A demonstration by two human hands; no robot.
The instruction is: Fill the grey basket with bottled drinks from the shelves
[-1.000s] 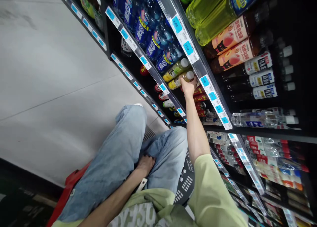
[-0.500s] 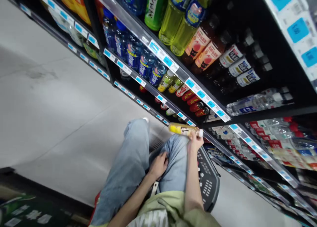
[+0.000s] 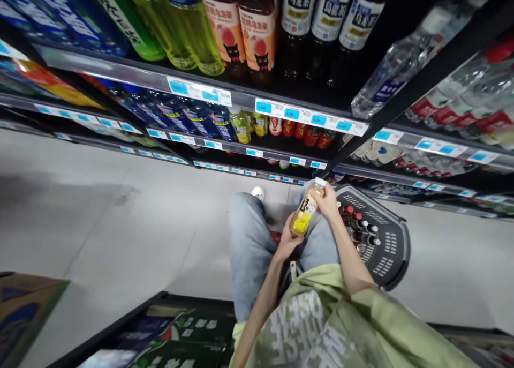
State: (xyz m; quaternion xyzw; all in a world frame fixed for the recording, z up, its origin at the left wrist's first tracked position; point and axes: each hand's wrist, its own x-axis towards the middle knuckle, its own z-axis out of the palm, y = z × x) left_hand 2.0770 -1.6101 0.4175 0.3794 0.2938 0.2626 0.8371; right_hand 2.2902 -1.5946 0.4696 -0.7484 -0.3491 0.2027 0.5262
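Both hands hold a small yellow drink bottle (image 3: 305,213) with a white cap over my knees. My right hand (image 3: 329,202) grips its upper part near the cap. My left hand (image 3: 287,240) is wrapped around its bottom end. The bottle is tilted, cap up and to the right. A dark shopping basket (image 3: 387,245) with several capped bottles inside sits on the floor just right of my legs. More bottles of the same yellow drink (image 3: 241,127) stand on the shelf ahead.
Black shelves (image 3: 281,111) with blue price tags fill the top of the view, stocked with tea, water and canned drinks. Grey tiled floor (image 3: 120,218) spreads to the left. Cartons (image 3: 24,309) lie at the lower left, and I crouch in blue jeans.
My right hand pulled the yellow bottle off the shelf and brought it down to my lap. My left hand rose from my knee and took the bottle's bottom. The view swung upright.
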